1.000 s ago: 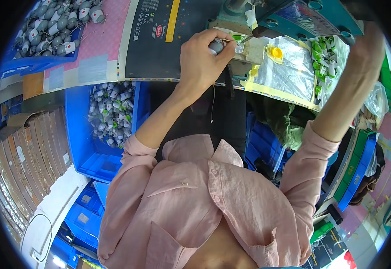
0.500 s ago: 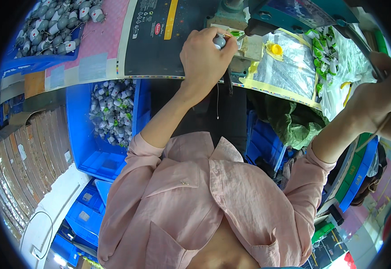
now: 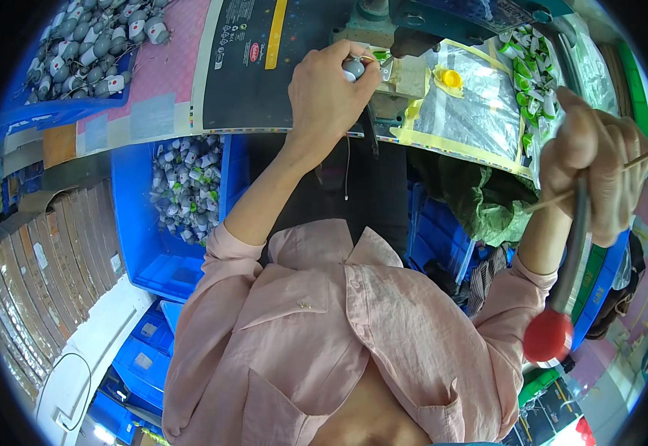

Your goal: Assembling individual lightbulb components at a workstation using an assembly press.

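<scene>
My left hand (image 3: 330, 100) pinches a small grey-and-white bulb-shaped piece (image 3: 354, 69) at the base of a teal hand press (image 3: 458, 18). A thin wire (image 3: 347, 178) dangles below that hand, over the table edge. To the right, my right hand (image 3: 595, 167) is closed round the press lever (image 3: 578, 245), whose red ball knob (image 3: 548, 336) sticks out below. A thin stick (image 3: 647, 154) also passes through the right hand's fingers. Beside my left fingertips a bit of green (image 3: 382, 56) shows at the press; the contact there is partly hidden.
Blue bins of similar grey-and-white pieces stand at the upper left (image 3: 90, 56) and below the table edge (image 3: 134, 223). A yellow round cap (image 3: 452, 79) lies on taped clear film. Green-and-white parts (image 3: 536, 82) are heaped right of it. Cardboard sheets (image 3: 56, 260) stack at left.
My right hand and the lever have come left from the far right rim, and the red knob now shows. My left hand keeps its pinch at the press.
</scene>
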{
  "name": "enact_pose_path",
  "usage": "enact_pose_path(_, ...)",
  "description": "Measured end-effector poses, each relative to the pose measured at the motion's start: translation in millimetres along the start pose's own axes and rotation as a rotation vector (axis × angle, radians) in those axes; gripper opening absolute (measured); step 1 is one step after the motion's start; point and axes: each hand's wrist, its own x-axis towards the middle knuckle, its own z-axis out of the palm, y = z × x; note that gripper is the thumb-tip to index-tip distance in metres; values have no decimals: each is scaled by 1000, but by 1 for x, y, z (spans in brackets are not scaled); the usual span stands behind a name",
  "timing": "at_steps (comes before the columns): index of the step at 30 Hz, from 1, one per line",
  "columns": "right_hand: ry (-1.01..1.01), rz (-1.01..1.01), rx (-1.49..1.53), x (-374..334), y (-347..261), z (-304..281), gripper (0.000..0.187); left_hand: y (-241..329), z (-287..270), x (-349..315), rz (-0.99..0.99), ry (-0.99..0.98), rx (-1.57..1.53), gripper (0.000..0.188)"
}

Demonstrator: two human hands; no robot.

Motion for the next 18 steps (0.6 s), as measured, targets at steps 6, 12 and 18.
enact_pose_path(6,13,460,-76,15,-18,0,35,0,2,-1,8,19,-44,19)
enact_pose_path(12,42,1003,-168,33,-36,2,53,0,0,-1,-21,13,-42,20)
enact_pose_path(18,71,718,115,6,-24,-4,45,2,1,0,-40,9,-7,22)
